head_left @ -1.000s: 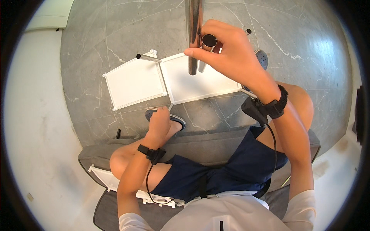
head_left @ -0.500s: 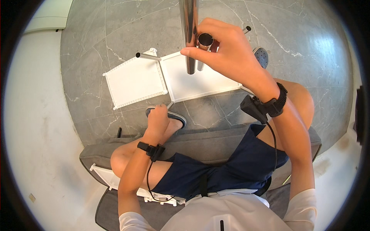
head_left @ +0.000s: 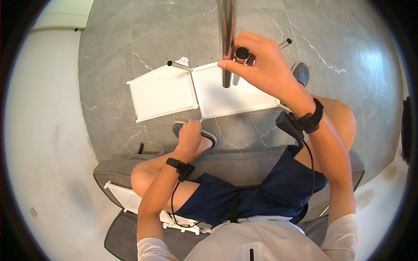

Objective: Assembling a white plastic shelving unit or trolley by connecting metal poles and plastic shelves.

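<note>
From the head camera, looking straight down, a grey marble floor (head_left: 143, 39) fills the far half of the picture, and a pale wall or ledge curves along the left edge. Two white square shelf panels (head_left: 163, 93) lie flat on the floor side by side, their inner edges touching. A short metal tube (head_left: 180, 66) rests at the far edge of the left panel, and another tube end (head_left: 285, 43) pokes out far right, just behind the right hand. A dark sandal (head_left: 300, 71) sits on the floor to the right of the panels; a foot in a second sandal (head_left: 210, 138) is just near of them.

A long shiny metal pole (head_left: 227, 41) runs from the top edge down over the right panel. The right hand (head_left: 265, 65) is clenched around a shorter dark-capped tube (head_left: 241, 58), its fingertip pressed against the pole, so tube and pole stand just beside each other.

The left hand (head_left: 190, 135) reaches down to the near edge of the panels, fingers curled at a small corner peg; whether it grips the peg I cannot tell.

A grey cushion seat (head_left: 244, 161) lies under the person's legs, and another white panel (head_left: 126, 198) sticks out near left. Open floor lies far left of the panels.
</note>
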A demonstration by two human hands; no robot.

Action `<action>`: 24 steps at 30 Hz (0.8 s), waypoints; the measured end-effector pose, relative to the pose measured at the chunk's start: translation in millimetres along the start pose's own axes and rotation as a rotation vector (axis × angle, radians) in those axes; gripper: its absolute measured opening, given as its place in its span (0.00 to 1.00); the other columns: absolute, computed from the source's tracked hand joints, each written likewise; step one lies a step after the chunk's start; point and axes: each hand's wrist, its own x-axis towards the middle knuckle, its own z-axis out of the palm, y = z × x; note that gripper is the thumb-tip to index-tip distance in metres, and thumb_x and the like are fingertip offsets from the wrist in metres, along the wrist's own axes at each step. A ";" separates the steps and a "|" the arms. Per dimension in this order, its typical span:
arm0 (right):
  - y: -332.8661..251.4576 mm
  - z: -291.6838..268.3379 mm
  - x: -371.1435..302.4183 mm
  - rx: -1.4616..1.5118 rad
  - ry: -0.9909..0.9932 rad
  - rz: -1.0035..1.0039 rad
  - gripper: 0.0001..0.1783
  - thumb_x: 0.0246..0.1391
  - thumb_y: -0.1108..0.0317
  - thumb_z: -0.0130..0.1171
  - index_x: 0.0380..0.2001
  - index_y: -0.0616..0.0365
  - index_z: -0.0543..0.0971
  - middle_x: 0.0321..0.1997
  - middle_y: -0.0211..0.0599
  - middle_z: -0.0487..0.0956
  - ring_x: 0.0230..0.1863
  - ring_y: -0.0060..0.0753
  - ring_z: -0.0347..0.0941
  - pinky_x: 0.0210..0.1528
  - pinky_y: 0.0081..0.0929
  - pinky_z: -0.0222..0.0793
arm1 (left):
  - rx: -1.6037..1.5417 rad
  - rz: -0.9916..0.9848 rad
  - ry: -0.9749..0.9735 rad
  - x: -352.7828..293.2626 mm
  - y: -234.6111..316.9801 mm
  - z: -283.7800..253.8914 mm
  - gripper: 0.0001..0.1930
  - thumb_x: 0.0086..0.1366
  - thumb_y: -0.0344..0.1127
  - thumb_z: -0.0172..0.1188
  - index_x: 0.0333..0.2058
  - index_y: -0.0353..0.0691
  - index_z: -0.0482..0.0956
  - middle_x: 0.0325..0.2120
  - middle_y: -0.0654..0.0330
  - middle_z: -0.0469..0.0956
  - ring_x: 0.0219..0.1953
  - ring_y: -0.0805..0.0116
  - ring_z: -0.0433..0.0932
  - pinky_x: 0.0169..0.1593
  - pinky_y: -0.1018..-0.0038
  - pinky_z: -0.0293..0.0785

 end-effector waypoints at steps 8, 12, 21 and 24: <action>-2.4 1.3 -3.2 0.008 -0.032 0.032 0.17 0.48 0.59 0.72 0.31 0.61 0.81 0.27 0.35 0.75 0.24 0.33 0.70 0.27 0.28 0.66 | -0.536 -0.173 0.015 10.4 -50.1 -26.4 0.22 0.63 0.49 0.63 0.41 0.32 0.80 0.33 0.48 0.82 0.34 0.53 0.82 0.41 0.64 0.77; 3.6 2.3 7.4 -0.040 -0.043 0.070 0.16 0.49 0.61 0.72 0.31 0.62 0.80 0.27 0.35 0.74 0.24 0.32 0.69 0.27 0.27 0.66 | -0.746 -0.358 0.156 57.1 -138.4 -20.2 0.23 0.64 0.51 0.62 0.39 0.32 0.81 0.27 0.53 0.81 0.33 0.66 0.79 0.40 0.71 0.74; 17.6 20.7 25.6 -0.038 -0.089 0.251 0.09 0.45 0.73 0.73 0.27 0.60 0.81 0.33 0.33 0.80 0.29 0.21 0.72 0.30 0.20 0.66 | -1.395 -0.961 -0.179 81.9 -192.6 149.4 0.26 0.67 0.42 0.61 0.58 0.33 0.71 0.54 0.52 0.74 0.54 0.60 0.75 0.57 0.59 0.73; 23.6 14.8 27.4 -0.054 -0.083 0.274 0.09 0.44 0.74 0.74 0.27 0.60 0.81 0.35 0.34 0.82 0.30 0.21 0.74 0.29 0.19 0.67 | -1.736 -0.963 -0.052 87.3 -177.2 194.8 0.28 0.68 0.42 0.61 0.59 0.30 0.67 0.58 0.50 0.69 0.59 0.56 0.69 0.62 0.59 0.68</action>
